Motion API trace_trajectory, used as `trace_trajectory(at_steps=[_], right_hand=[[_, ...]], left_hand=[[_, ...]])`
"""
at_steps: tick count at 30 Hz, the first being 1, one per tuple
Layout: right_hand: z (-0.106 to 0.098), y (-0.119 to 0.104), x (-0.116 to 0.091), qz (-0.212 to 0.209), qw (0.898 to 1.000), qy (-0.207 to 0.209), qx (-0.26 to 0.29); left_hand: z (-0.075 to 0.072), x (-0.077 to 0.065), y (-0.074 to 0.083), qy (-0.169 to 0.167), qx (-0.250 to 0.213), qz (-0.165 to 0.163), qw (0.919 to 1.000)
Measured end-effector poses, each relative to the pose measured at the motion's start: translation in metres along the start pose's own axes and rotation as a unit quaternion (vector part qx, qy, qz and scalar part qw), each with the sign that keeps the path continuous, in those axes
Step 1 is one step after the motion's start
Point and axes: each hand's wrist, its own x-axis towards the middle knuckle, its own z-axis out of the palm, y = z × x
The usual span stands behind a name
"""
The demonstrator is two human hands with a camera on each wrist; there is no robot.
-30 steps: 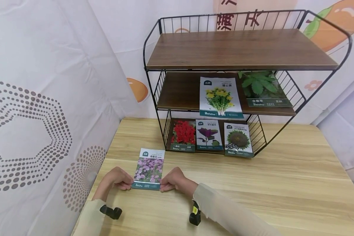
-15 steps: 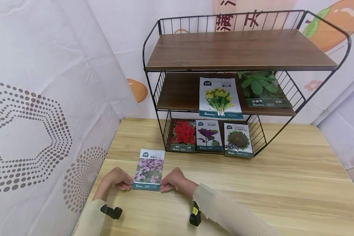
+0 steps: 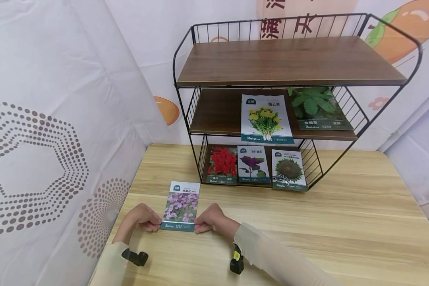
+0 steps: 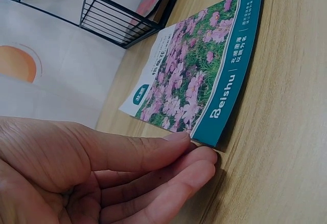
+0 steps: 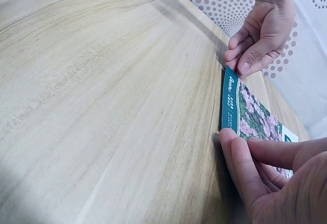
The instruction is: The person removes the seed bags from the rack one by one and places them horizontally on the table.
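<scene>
A seed packet [image 3: 180, 206] with pink flowers and a teal bottom band lies face up over the wooden table, left of the rack. My left hand [image 3: 145, 217] pinches its lower left corner between thumb and fingers, as the left wrist view shows with the packet [image 4: 191, 70] rising slightly at its near edge. At the lower right corner, my right hand [image 3: 210, 218] pinches the other side. In the right wrist view, the right hand's fingers [image 5: 245, 165] cover part of the packet's edge, and the left hand [image 5: 260, 37] appears beyond.
A black wire rack with brown shelves [image 3: 289, 59] stands behind. Its middle shelf bears a yellow-flower packet [image 3: 267, 119] and a green-leaf packet [image 3: 319, 108]. Below are a red-flower packet [image 3: 223, 165], a purple-leaf packet [image 3: 253, 163] and a sunflower packet [image 3: 288, 169]. A white curtain [image 3: 57, 79] borders the left.
Both hands keep their pinch on the seed packet and stay nearly in place. The head view shifts very slightly.
</scene>
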Motion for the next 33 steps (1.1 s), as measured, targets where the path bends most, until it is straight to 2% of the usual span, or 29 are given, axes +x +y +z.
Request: trace_trajectory(at_steps=[11, 15, 18, 22, 28, 33], right_hand=[[-0.002, 0.000, -0.002, -0.002, 1.000, -0.008, 0.001], [-0.010, -0.003, -0.006, -0.006, 1.000, -0.011, 0.002], [-0.021, -0.008, -0.011, -0.017, 1.000, -0.009, -0.004], [-0.041, -0.020, -0.019, -0.039, 0.999, -0.006, -0.028], [-0.083, -0.049, -0.039, -0.062, 0.996, -0.011, -0.055], [-0.124, -0.078, -0.069, -0.098, 0.993, -0.009, -0.071]], left_hand=[[-0.002, -0.006, 0.004, 0.012, 0.005, 0.006, 0.9999], [-0.004, -0.012, 0.010, 0.023, 0.022, 0.015, 0.9994], [-0.006, -0.016, 0.017, 0.030, 0.045, 0.034, 0.9979], [-0.006, -0.023, 0.033, 0.033, 0.051, 0.064, 0.9961], [-0.002, -0.033, 0.067, 0.017, -0.009, 0.127, 0.9918], [0.005, -0.040, 0.103, -0.012, -0.058, 0.183, 0.9813]])
